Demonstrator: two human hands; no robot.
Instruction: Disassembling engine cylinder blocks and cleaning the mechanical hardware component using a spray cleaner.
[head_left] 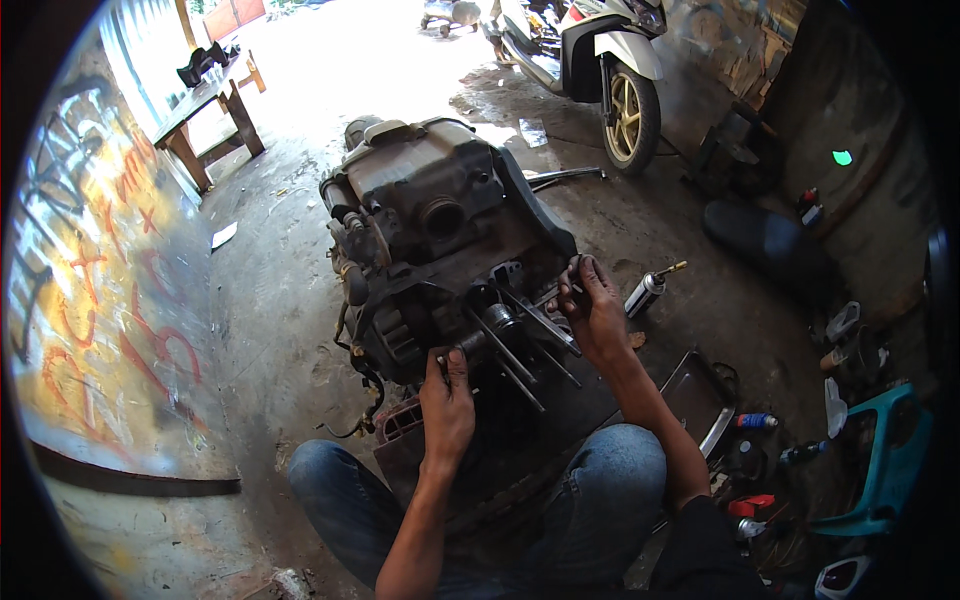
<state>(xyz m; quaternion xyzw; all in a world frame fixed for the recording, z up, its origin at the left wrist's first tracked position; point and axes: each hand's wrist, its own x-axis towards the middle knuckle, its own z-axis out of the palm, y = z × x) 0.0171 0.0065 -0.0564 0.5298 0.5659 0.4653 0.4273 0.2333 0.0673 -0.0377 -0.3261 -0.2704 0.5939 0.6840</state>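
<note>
A dirty motorcycle engine [420, 180] lies on the floor before my knees. Long metal studs [513, 368] jut from it toward me, and what looks like a piston [503, 318] shows among them. My left hand [447, 405] is closed at the near end of the engine, left of the studs. Between its thumb and fingers is a small piece I cannot make out. To the right of the studs, my right hand [597, 315] is raised with its fingers pinched together. Something small and dark is at its fingertips, too small to name.
A spray can [646, 296] stands right of my right hand. Beyond it are a black seat [765, 240] and a teal plastic stool [880, 460]. A metal tray [693, 395] lies by my right knee. Farther off are a scooter [620, 90] and a wooden bench [205, 110].
</note>
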